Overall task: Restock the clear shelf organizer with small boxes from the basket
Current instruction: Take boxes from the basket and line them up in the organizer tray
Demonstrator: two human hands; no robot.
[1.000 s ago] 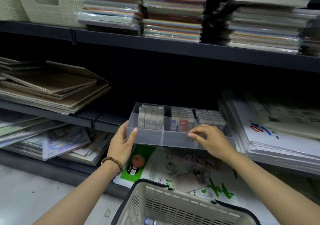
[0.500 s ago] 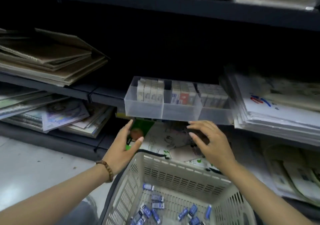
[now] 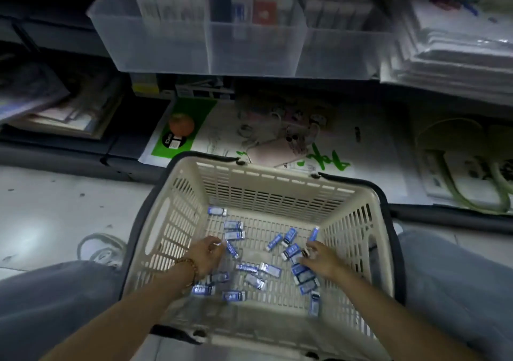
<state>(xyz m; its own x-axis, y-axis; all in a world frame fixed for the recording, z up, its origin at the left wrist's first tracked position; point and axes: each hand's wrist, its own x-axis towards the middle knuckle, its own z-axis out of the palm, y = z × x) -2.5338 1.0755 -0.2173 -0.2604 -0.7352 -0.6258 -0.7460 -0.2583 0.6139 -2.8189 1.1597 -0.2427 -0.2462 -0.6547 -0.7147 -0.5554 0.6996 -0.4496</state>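
Both hands have dropped from the clear shelf organizer (image 3: 166, 41) into the basket (image 3: 263, 194) for pickup among scattered small boxes (image 3: 270, 269): left hand (image 3: 206, 255) curls at one near the left wall, closure undeterminable, right hand (image 3: 323, 259) pinches another; next, lift to the organizer.

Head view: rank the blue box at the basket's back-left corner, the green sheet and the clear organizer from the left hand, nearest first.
1. Blue box, inside the basket, just beyond the left hand.
2. Green sheet, past the basket's far rim.
3. Clear organizer, highest, at the back.
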